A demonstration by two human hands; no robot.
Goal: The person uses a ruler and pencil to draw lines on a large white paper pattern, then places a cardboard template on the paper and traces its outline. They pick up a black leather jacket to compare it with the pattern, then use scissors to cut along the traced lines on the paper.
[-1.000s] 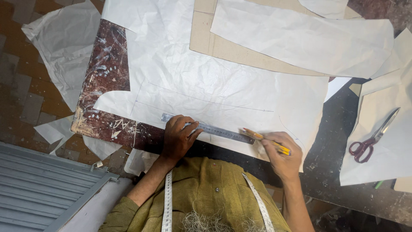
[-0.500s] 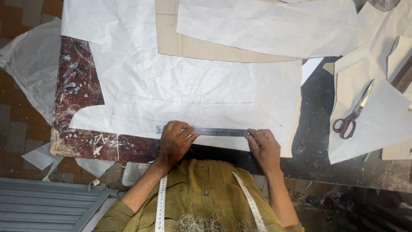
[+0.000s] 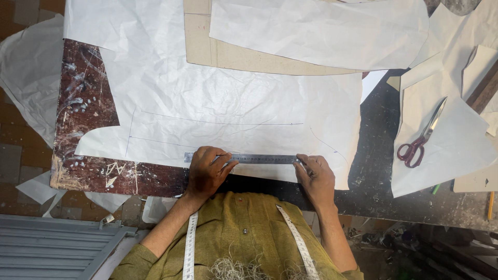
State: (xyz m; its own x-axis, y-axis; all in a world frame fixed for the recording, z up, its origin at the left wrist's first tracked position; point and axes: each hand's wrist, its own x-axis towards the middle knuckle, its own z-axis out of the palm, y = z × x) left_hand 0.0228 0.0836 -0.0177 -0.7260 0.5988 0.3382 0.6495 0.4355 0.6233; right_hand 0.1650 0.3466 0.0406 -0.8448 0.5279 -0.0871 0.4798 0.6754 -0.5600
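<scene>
I am watching both hands working along the near edge of a large white paper sheet [image 3: 218,98] that is lying on the worn dark surface [image 3: 85,129]. The left hand [image 3: 206,173] is pressing flat on the left part of a steel ruler [image 3: 259,159], fingers spread over it and pinning rather than grasping it. The right hand [image 3: 315,175] is resting at the ruler's right end with its grip curled closed; I cannot tell whether anything is sitting inside it. The ruler is lying level, just inside the sheet's near edge.

As for progress, two long pencil lines and a short curve near the right edge are already showing on the sheet, so the marking looks partly done to me; the edges look uncut along those lines. The sheet is looking thin and creased. Red-handled scissors [image 3: 420,136] are lying well apart to the right, on another paper piece.
</scene>
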